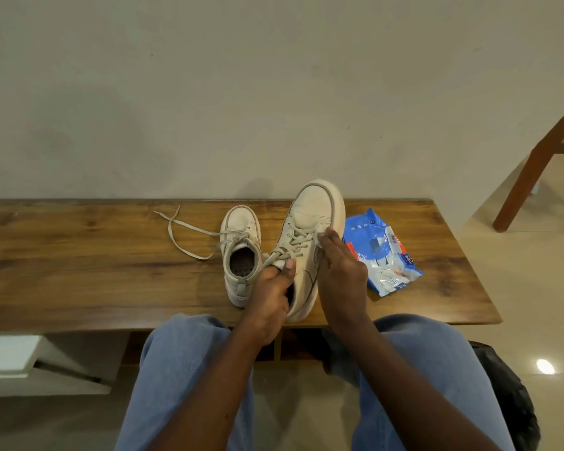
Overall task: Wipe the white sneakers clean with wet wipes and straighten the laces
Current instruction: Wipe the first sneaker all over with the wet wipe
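Observation:
Two white sneakers are on the wooden table. The left sneaker stands flat, its loose laces trailing to the left. The right sneaker is tilted up with its toe raised toward the wall. My left hand grips it at the collar, fingers inside the opening and thumb on the tongue. My right hand presses a white wet wipe against the sneaker's right side near the laces, fingers held fairly straight.
A blue pack of wet wipes lies on the table right of the raised sneaker. The wall stands directly behind the table. A wooden chair leg is at the far right. My knees in blue jeans sit below the table's front edge.

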